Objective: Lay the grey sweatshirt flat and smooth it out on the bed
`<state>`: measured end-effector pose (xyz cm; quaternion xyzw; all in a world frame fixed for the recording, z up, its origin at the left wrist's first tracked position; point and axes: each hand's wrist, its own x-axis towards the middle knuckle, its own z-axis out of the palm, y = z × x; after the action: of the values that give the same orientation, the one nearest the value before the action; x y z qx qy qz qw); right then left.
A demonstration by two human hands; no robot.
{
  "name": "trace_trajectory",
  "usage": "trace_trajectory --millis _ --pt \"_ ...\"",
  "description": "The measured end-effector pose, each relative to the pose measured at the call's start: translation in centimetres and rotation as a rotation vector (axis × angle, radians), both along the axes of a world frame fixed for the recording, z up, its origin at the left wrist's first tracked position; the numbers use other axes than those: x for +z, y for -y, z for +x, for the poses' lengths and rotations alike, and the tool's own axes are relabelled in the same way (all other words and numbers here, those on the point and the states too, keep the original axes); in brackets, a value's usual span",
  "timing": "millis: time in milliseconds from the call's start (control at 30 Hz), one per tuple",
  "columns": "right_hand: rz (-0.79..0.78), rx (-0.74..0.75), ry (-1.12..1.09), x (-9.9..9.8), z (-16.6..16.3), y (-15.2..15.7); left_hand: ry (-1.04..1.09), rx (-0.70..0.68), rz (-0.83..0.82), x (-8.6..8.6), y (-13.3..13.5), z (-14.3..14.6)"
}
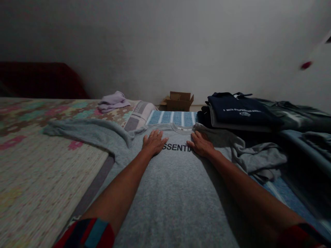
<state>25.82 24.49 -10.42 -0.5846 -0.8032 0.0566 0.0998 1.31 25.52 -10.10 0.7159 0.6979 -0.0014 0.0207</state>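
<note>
A grey sweatshirt [170,193] with dark lettering lies spread face up on the bed, its collar pointing away from me. My left hand [154,142] rests flat on its chest, just left of the lettering, fingers apart. My right hand [200,144] lies flat on the chest to the right of the lettering, near the collar. Neither hand holds anything. One sleeve [85,132] stretches out to the left; the other sleeve [258,156] lies crumpled on the right.
A stack of folded dark clothes [240,110] sits at the right, with more dark garments [297,117] beyond it. A floral mat [38,165] covers the left side. A lilac cloth [113,101] and a cardboard box [179,101] lie farther back near the wall.
</note>
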Motion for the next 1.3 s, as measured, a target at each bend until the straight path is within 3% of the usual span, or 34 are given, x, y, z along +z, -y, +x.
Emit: trace_trajectory --millis 333,433,533,633,733,1000,1167,1300 --pt "-0.001 0.130 0.052 1.7 2.0 2.0 -0.012 0.054 -0.022 1.2 0.7 1.5" --pt "0.060 0.214 0.062 1.9 2.0 5.1 -0.020 -0.009 0.016 2.2 3.3 2.9" --pt "0.091 0.253 0.065 1.3 2.8 8.7 -0.002 -0.135 0.023 2.7 7.6 4.5" --pt "0.073 0.214 0.077 0.3 4.1 11.3 0.003 -0.165 -0.039 2.5 12.1 5.5" --pt "0.030 0.124 0.097 -0.2 5.1 12.4 0.002 -0.130 -0.069 1.7 14.8 5.4" --pt "0.045 0.001 0.110 1.4 5.2 15.2 -0.007 -0.076 -0.057 2.0 16.9 5.4" --pt "0.038 -0.063 0.107 0.0 6.4 18.6 -0.017 -0.096 -0.038 1.3 19.9 5.9" --pt "0.027 -0.077 0.067 -0.6 6.9 19.4 -0.012 -0.086 -0.031 0.6 20.5 5.9"
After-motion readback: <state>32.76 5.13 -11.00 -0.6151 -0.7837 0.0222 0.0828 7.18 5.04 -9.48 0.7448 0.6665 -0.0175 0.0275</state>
